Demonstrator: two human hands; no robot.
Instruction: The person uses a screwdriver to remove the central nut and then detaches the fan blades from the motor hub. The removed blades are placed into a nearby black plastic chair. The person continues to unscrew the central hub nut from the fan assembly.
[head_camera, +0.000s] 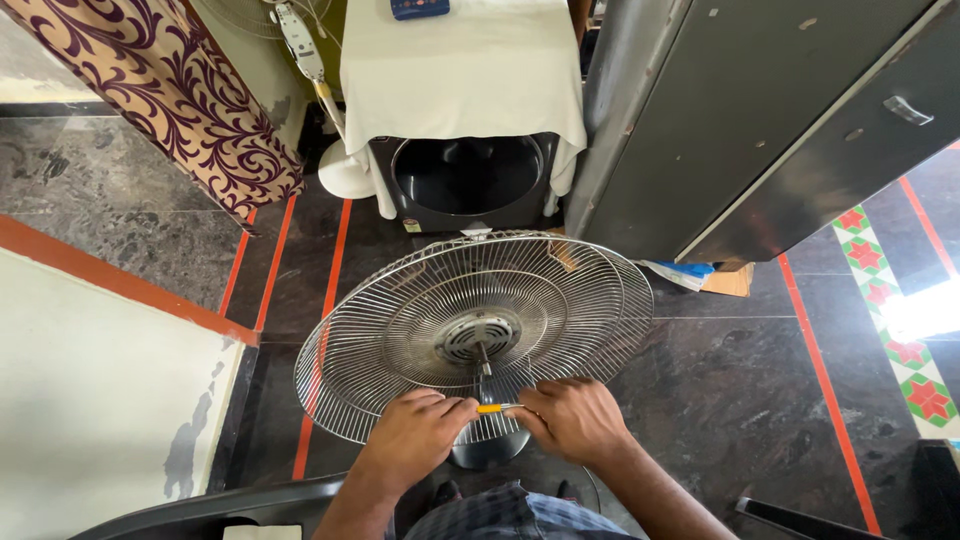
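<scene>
A round metal wire fan guard (420, 310) with a grey motor hub (477, 335) at its centre lies tilted in front of me, its shaft pointing toward me. My left hand (415, 435) and my right hand (575, 420) meet at the guard's near rim. Between their fingertips is a thin yellow-handled tool (490, 408), held at both ends. A second guard ring (630, 290) overlaps behind on the right.
A front-loading washing machine (468, 180) under a white cloth stands ahead. A grey metal cupboard (760, 120) rises at the right, a patterned curtain (170, 90) at the left. A white pedestal fan base (345, 175) sits by the machine. A dark plastic chair edge (200, 510) is below.
</scene>
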